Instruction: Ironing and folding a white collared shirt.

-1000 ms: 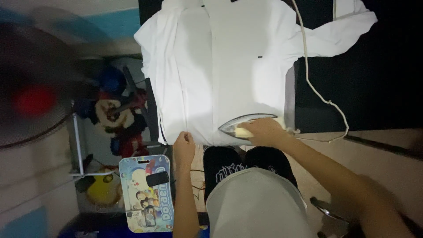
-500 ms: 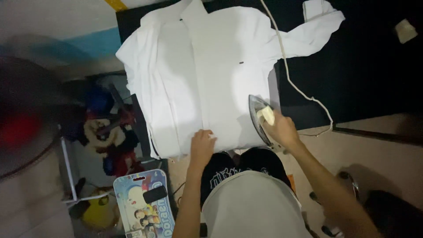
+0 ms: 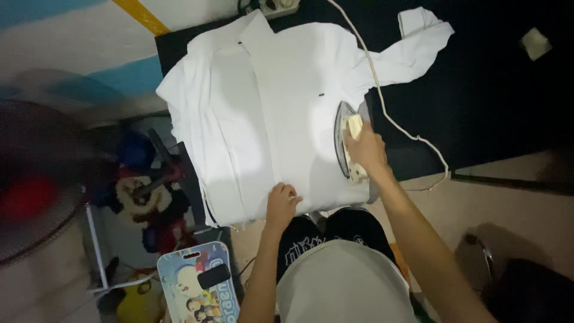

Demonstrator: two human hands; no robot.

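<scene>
Both arms reach forward: right hand grips iron; left hand (fingers curled) presses shirt.

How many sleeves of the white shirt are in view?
1: the sleeve spreads to the upper right on the dark table, beyond the iron. The other one may be folded under the shirt at its left edge.

White cloth shirt, centre of frame: matt woven fabric, smooth with faint fold creases. Iron at centre right: grey metal sole edge with a dull sheen, pale yellowish plastic handle. White cord: matt, looks fabric-covered. Black tabletop, upper right: matt dark covering, material unclear.
</scene>
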